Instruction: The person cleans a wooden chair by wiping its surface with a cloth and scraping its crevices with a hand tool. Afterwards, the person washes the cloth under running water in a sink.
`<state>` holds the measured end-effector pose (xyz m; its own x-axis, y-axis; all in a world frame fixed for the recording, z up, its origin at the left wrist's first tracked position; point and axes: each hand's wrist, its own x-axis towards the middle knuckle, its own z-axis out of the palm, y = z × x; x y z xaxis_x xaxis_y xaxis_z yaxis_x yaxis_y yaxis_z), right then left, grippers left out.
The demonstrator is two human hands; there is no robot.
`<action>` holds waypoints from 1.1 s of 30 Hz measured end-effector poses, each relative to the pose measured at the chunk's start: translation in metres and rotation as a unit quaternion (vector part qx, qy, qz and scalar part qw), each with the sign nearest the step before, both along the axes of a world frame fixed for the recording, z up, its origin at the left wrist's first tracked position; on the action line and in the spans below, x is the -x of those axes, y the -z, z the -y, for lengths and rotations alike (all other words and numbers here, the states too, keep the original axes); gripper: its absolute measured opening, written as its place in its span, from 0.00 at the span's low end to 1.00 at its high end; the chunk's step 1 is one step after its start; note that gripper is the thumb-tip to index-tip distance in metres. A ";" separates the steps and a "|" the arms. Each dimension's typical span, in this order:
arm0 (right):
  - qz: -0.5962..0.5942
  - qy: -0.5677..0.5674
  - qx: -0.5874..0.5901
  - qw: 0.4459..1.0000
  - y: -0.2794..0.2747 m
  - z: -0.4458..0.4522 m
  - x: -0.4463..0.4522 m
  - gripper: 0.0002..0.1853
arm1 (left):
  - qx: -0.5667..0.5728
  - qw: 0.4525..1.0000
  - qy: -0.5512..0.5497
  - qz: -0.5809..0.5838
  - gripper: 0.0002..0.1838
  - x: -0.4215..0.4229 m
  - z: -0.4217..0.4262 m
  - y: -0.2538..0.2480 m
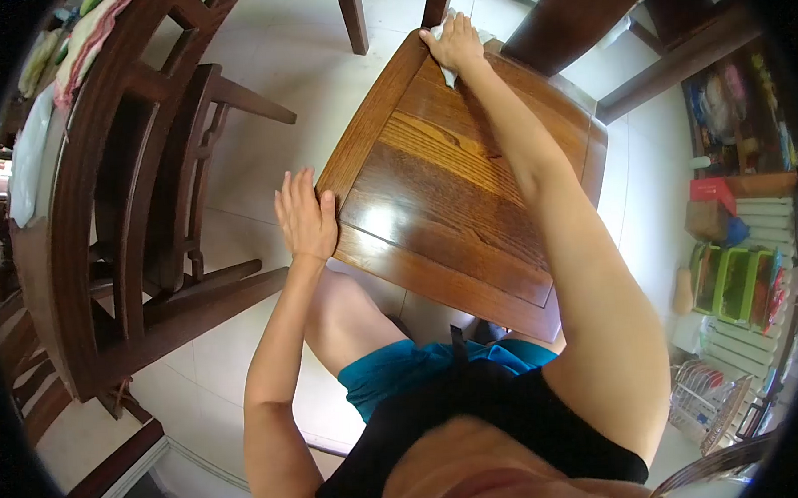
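A wooden chair seat (451,211) with a glossy brown panelled top fills the middle of the view. At its far left corner, my right hand (458,43) presses down on a white cloth (449,78); most of the cloth is hidden under the palm. My left hand (305,219) rests against the near left edge of the seat, its fingers stretched out and holding nothing. Light glares off the seat near that hand. The chair's dark back (576,14) rises beyond the seat at the upper right.
A dark wooden table (70,263) stands at the left with a plastic bag (35,162) and a striped cloth (92,40) on it. Another chair (204,160) is tucked beside it. At the right are a red box (712,193), green containers (730,281) and a wire rack (704,396).
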<state>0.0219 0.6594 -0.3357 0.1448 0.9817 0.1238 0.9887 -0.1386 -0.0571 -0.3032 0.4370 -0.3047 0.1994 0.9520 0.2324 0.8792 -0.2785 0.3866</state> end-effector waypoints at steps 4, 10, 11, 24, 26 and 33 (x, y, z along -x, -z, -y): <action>-0.009 -0.106 0.010 0.994 -0.010 0.074 0.037 0.38 | -0.006 1.000 0.004 0.000 0.31 0.000 -0.003 0.000; -0.067 -0.219 -0.034 0.973 -0.003 0.020 0.031 0.34 | 0.000 1.000 -0.005 0.011 0.30 0.002 -0.003 0.000; -0.061 -0.220 -0.017 0.973 -0.004 0.001 0.032 0.34 | 0.002 1.000 -0.010 0.011 0.30 0.001 -0.004 0.000; -0.048 -0.234 0.012 0.971 -0.003 -0.006 0.038 0.32 | 0.002 1.000 -0.004 0.005 0.30 0.002 -0.006 -0.002; -0.082 -0.229 -0.001 0.970 -0.002 -0.003 0.040 0.33 | 0.002 1.000 -0.017 -0.007 0.30 0.002 -0.006 -0.001; 0.020 -0.043 0.026 0.999 -0.004 0.072 0.017 0.41 | 0.006 1.000 -0.013 -0.021 0.27 0.004 -0.008 0.001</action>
